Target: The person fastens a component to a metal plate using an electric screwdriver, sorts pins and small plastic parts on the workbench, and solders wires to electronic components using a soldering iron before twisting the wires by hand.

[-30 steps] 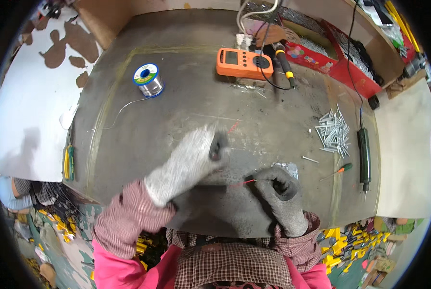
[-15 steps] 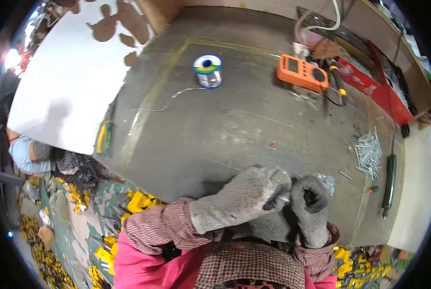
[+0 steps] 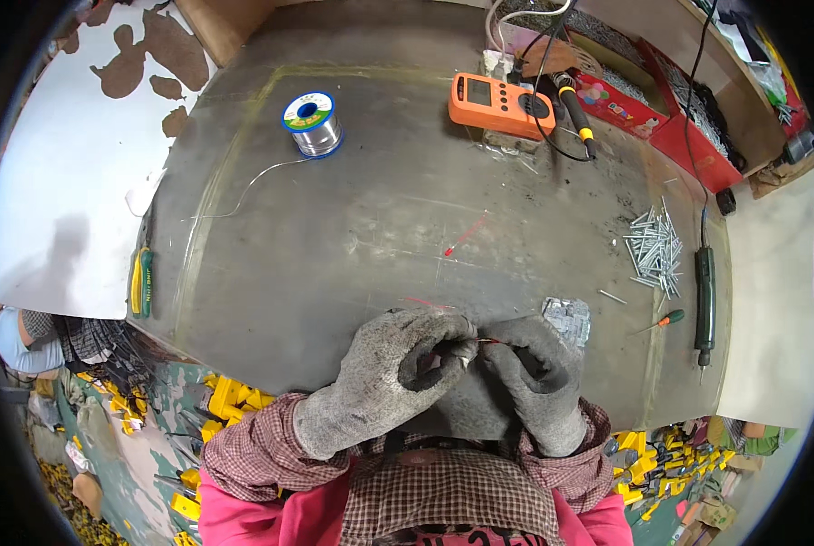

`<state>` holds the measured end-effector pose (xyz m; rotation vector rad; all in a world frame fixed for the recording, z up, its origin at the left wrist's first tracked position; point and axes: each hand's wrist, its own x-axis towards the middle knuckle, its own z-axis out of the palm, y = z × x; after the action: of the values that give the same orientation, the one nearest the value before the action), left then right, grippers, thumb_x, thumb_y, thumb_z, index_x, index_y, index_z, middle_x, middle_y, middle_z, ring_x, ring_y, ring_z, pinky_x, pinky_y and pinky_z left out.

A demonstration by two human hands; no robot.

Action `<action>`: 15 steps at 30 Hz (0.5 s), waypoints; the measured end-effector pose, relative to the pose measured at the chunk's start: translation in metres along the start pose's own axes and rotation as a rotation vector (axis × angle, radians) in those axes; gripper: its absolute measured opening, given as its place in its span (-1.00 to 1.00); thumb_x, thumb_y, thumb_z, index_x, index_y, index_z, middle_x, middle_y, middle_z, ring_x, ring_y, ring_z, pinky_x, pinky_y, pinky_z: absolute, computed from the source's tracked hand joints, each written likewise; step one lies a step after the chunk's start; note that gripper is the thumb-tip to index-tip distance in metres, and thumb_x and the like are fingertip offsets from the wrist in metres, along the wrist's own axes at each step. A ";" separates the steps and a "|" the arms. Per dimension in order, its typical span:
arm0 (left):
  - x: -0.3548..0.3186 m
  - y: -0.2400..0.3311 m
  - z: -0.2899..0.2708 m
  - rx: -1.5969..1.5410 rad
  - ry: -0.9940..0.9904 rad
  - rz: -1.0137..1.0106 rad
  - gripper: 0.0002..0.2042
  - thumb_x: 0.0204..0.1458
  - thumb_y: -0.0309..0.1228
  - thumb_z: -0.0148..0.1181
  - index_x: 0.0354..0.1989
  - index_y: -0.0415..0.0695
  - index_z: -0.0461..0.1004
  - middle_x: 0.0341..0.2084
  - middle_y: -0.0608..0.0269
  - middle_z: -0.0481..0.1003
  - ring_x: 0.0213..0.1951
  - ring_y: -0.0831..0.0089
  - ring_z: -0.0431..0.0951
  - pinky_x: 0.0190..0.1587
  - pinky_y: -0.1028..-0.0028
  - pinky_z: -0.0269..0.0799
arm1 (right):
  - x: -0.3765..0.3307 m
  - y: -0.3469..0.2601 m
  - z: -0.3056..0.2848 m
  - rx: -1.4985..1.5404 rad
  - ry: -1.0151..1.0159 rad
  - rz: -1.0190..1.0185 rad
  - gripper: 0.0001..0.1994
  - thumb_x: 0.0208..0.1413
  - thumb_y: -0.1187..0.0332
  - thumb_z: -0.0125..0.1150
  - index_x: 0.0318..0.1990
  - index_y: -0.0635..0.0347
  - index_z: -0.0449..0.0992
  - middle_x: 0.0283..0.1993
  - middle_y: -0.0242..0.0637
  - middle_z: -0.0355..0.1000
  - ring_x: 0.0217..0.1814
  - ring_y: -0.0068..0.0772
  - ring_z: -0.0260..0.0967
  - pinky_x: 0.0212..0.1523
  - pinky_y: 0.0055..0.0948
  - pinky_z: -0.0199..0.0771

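Both my hands wear grey knitted gloves and meet over the near edge of the grey bench (image 3: 271,300). My left hand (image 3: 393,373) is closed, its thumb and fingertips pinching one end of a thin reddish wire (image 3: 489,341). The fingertips of my right hand (image 3: 542,378) pinch the same wire from the other side, so only a short stretch shows between them. Beyond the gloves lies a thin red wire (image 3: 466,235), and another red wire (image 3: 425,302) shows just above my left fingers. A crinkled silvery block (image 3: 568,320) rests beside my right glove.
A solder spool (image 3: 316,132) trails its strand leftward. Far right are an orange meter-like device (image 3: 498,107), a soldering iron (image 3: 575,114) and red boxes (image 3: 684,150). Screws (image 3: 657,246), a small screwdriver (image 3: 669,318) and an electric screwdriver (image 3: 703,300) lie right; yellow-green pliers (image 3: 141,282) left.
The view has shifted, so bench items appear further left. My hands have turned, and the pinched wire now shows between the fingertips. More of the silvery block is visible.
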<state>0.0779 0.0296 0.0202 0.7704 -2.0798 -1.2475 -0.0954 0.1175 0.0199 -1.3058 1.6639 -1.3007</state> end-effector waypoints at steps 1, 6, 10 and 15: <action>0.000 0.001 0.001 0.014 -0.018 0.002 -0.79 -0.05 -0.57 0.31 -0.20 -0.20 0.55 -0.33 0.10 0.57 -0.29 0.21 0.59 -0.21 0.35 0.48 | -0.001 0.003 -0.002 -0.143 -0.024 -0.126 -0.90 0.09 0.52 0.26 -0.22 0.27 0.58 -0.34 -0.25 0.49 -0.36 -0.50 0.43 -0.32 -0.55 0.42; 0.000 0.004 0.004 0.041 -0.008 0.049 -0.75 -0.06 -0.47 0.33 -0.17 -0.08 0.51 -0.39 0.20 0.49 -0.37 0.16 0.53 -0.28 0.27 0.45 | -0.003 0.006 -0.005 -0.086 -0.015 -0.097 -0.91 0.08 0.51 0.26 -0.25 0.22 0.59 -0.40 -0.28 0.48 -0.43 -0.50 0.41 -0.40 -0.53 0.40; -0.002 0.004 0.006 0.136 0.003 0.094 -0.72 -0.09 -0.53 0.34 -0.15 -0.15 0.54 -0.35 0.11 0.53 -0.31 0.14 0.57 -0.23 0.30 0.45 | -0.004 0.009 -0.004 0.023 -0.009 -0.040 -0.91 0.03 0.50 0.29 -0.28 0.20 0.58 -0.42 -0.26 0.46 -0.45 -0.46 0.42 -0.42 -0.50 0.40; -0.004 0.007 0.006 0.268 0.014 0.149 -0.74 -0.09 -0.49 0.35 -0.17 -0.12 0.54 -0.33 0.13 0.53 -0.29 0.13 0.56 -0.22 0.26 0.44 | -0.001 0.007 -0.005 -0.130 -0.020 -0.120 -0.88 -0.01 0.50 0.32 -0.29 0.20 0.57 -0.42 -0.24 0.47 -0.46 -0.41 0.43 -0.41 -0.48 0.43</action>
<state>0.0744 0.0386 0.0235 0.7214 -2.2763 -0.8925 -0.1019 0.1203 0.0148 -1.5107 1.7025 -1.2608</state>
